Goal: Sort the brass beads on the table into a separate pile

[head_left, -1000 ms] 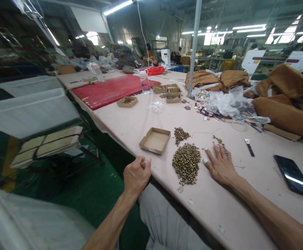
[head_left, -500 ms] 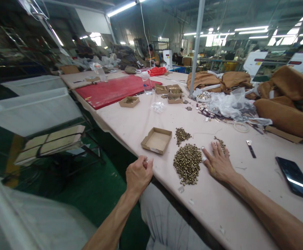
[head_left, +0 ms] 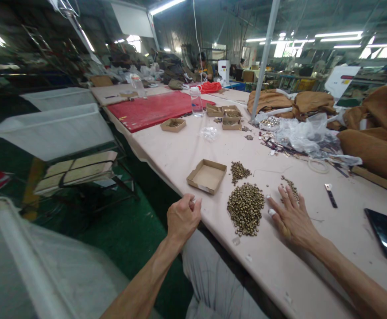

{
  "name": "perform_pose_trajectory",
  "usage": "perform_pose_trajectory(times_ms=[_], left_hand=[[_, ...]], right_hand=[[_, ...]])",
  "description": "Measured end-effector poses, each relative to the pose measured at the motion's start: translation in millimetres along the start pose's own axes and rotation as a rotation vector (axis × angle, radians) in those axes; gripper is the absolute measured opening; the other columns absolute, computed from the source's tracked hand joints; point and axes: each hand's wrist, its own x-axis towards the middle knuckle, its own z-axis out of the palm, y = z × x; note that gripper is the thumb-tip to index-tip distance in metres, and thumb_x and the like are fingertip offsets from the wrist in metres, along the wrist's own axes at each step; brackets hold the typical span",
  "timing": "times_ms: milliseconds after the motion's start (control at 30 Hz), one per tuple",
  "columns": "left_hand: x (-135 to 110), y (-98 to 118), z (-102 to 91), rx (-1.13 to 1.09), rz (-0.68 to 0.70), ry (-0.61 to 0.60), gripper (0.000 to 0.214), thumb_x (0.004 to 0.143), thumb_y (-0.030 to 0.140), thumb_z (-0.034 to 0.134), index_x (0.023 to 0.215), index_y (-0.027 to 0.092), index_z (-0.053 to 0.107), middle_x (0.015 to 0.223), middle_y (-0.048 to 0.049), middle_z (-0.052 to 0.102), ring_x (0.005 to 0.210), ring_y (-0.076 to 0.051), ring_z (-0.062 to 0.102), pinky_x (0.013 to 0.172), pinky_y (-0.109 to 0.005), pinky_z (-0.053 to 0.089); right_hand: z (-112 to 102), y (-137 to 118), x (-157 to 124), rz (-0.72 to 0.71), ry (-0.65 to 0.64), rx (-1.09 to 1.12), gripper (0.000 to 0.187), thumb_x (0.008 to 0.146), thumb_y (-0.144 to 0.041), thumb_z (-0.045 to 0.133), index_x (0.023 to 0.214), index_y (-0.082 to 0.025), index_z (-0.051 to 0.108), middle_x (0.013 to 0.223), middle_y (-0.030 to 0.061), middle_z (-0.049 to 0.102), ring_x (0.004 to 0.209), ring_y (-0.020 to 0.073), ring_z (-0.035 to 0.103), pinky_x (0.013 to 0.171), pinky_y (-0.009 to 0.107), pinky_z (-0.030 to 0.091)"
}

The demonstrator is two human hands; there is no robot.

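My right hand (head_left: 295, 217) is open, palm down, with fingers spread over the pale table. Its fingertips lie at the near side of a small scatter of bronze-coloured metal studs (head_left: 291, 186), and white wraps show on two digits. Left of it is a large round heap of the same studs (head_left: 245, 209); a smaller heap (head_left: 239, 172) sits just behind. At the table's edge my left hand (head_left: 184, 216) is closed, fingers curled in; whatever may be inside is hidden. Beyond that hand stands a shallow cardboard box (head_left: 210, 176) with a bare bottom.
A phone (head_left: 386, 235) and a small dark strip (head_left: 330, 196) lie at right. Farther back are small boxes of metal parts (head_left: 173, 125), a water bottle (head_left: 196, 102), a metal post (head_left: 263, 66), plastic bags (head_left: 304, 133) and brown fabric pieces (head_left: 369, 146). White bins (head_left: 54, 133) stand at left.
My right hand has drawn back slightly from the small scatter and the large heap, uncovering more studs. My left hand stays closed at the edge. The whole view has shifted a little.
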Motion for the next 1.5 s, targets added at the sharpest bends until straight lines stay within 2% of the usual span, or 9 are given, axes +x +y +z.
perform_pose_trajectory(times_ms=[100, 200, 400, 667, 867, 1100, 1500], left_hand=[[0.7, -0.9, 0.2, -0.011, 0.000, -0.003, 0.028, 0.092, 0.045, 0.055, 0.098, 0.020, 0.067, 0.074, -0.0032, 0.071, 0.069, -0.018, 0.068, 0.066, -0.026, 0.044], [1.0, 0.8, 0.3, -0.009, 0.006, -0.008, 0.028, 0.091, 0.046, 0.056, 0.097, 0.021, 0.067, 0.074, -0.0029, 0.071, 0.070, -0.019, 0.068, 0.065, -0.026, 0.044], [-0.5, 2.7, -0.5, 0.004, -0.001, -0.011, 0.027, 0.091, 0.045, 0.056, 0.096, 0.021, 0.067, 0.073, -0.0028, 0.071, 0.070, -0.019, 0.069, 0.065, -0.026, 0.045], [1.7, -0.6, 0.1, -0.003, 0.015, 0.003, 0.029, 0.091, 0.047, 0.055, 0.097, 0.021, 0.067, 0.077, -0.0045, 0.073, 0.072, -0.020, 0.070, 0.068, -0.026, 0.048], [1.4, 0.0, 2.2, -0.002, 0.014, 0.004, 0.028, 0.091, 0.046, 0.055, 0.096, 0.021, 0.066, 0.074, -0.0038, 0.073, 0.071, -0.020, 0.070, 0.068, -0.026, 0.048], [1.7, 1.0, 2.4, -0.005, 0.018, 0.005, 0.029, 0.090, 0.046, 0.055, 0.096, 0.021, 0.067, 0.073, -0.0037, 0.072, 0.069, -0.020, 0.069, 0.066, -0.026, 0.047], [1.5, 1.4, 2.5, -0.001, 0.022, -0.002, 0.029, 0.091, 0.046, 0.054, 0.095, 0.020, 0.066, 0.072, -0.0033, 0.071, 0.068, -0.019, 0.068, 0.066, -0.026, 0.046]], right_hand=[[-5.4, -12.4, -22.4, -0.033, -0.024, 0.034, 0.054, 0.098, -0.043, 0.037, 0.151, -0.035, 0.043, 0.169, 0.0032, 0.004, 0.154, 0.0386, -0.002, 0.117, 0.068, 0.013], [-4.6, -19.9, -32.1, -0.054, -0.053, 0.063, 0.056, 0.098, -0.043, 0.039, 0.154, -0.036, 0.039, 0.169, 0.0028, 0.006, 0.154, 0.0397, -0.002, 0.116, 0.070, 0.015], [1.7, -24.9, -11.9, -0.009, -0.072, 0.063, 0.058, 0.099, -0.046, 0.037, 0.155, -0.034, 0.036, 0.169, 0.0052, 0.004, 0.153, 0.0398, -0.004, 0.117, 0.069, 0.010], [12.6, -17.1, 8.2, 0.074, -0.075, 0.023, 0.059, 0.100, -0.049, 0.033, 0.157, -0.032, 0.034, 0.169, 0.0067, 0.002, 0.153, 0.0391, -0.005, 0.117, 0.069, 0.004], [17.1, -15.5, 8.4, 0.088, -0.064, 0.022, 0.059, 0.100, -0.049, 0.034, 0.156, -0.032, 0.035, 0.169, 0.0079, 0.004, 0.153, 0.0390, -0.007, 0.117, 0.068, 0.004], [6.1, -19.9, 1.2, 0.070, -0.054, 0.014, 0.057, 0.101, -0.048, 0.032, 0.155, -0.031, 0.037, 0.169, 0.0084, 0.009, 0.154, 0.0373, -0.005, 0.118, 0.065, 0.006], [5.1, -21.4, -4.5, 0.088, -0.065, 0.039, 0.059, 0.100, -0.048, 0.033, 0.157, -0.033, 0.032, 0.169, 0.0059, 0.003, 0.154, 0.0387, -0.005, 0.118, 0.067, 0.006]])
